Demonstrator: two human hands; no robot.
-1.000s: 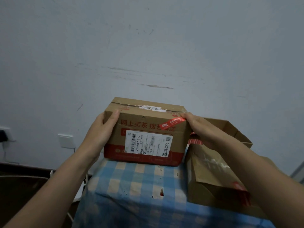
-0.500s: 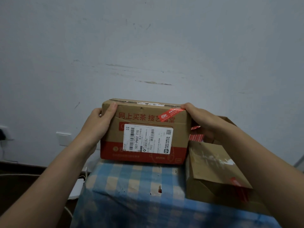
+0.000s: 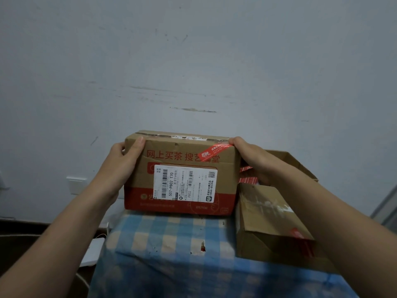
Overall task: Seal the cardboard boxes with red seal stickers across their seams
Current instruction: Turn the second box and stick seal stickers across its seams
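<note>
While left grip (image 3: 122, 162), right grip (image 3: 255, 160) clasp printed box (image 3: 225, 181) | beside: shut box (image 3: 266, 214), open box (image 3: 299, 165) | boxes: three

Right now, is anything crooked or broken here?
Yes. The red seal sticker on the cardboard box sits slanted over its top front edge, not straight. The box's front is creased near the left corner. The checked cloth under it has a small torn hole with red showing through.

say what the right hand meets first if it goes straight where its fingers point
The printed cardboard box, it seems: the right hand grips its top right corner, fingertips at the red seal sticker, with nothing between.
</note>
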